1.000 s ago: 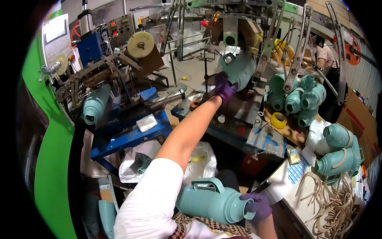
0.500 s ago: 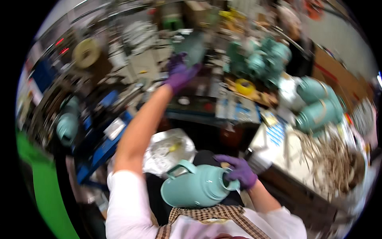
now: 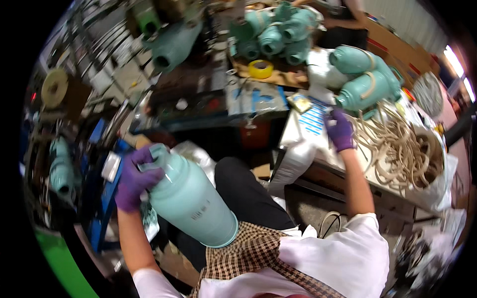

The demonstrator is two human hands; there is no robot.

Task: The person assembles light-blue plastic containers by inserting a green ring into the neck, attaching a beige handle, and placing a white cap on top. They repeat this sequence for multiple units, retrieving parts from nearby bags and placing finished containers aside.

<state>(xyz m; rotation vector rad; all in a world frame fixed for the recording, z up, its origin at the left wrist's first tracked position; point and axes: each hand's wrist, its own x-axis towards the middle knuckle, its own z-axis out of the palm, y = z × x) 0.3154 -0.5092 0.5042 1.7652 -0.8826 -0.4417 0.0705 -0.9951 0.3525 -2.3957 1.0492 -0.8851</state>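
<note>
A teal vacuum flask casing (image 3: 191, 201) leans on my lap, its mouth tilted up to the left and its base against my checked apron (image 3: 256, 248). My left hand (image 3: 136, 179), in a purple glove, is closed around its mouth end. My right hand (image 3: 341, 131), gloved in purple too, is over the side table by a blue-striped white sheet (image 3: 313, 119). Its fingers look drawn together; whether something small is between them, I cannot make out. Just beyond that hand lie more teal flask casings (image 3: 367, 89), with beige bands around them.
Beige bands (image 3: 392, 149) are heaped on the right table beside a plastic bag (image 3: 442, 184). A yellow tape roll (image 3: 260, 69) and several teal casings (image 3: 283, 32) occupy the far bench. Another teal casing (image 3: 174, 47) lies at the back left. Someone's arm (image 3: 348, 20) shows at the far side.
My left hand has come back from the far bench onto the casing's mouth. My right hand has let go and moved out to the right table. The casing has swung to point up-left.
</note>
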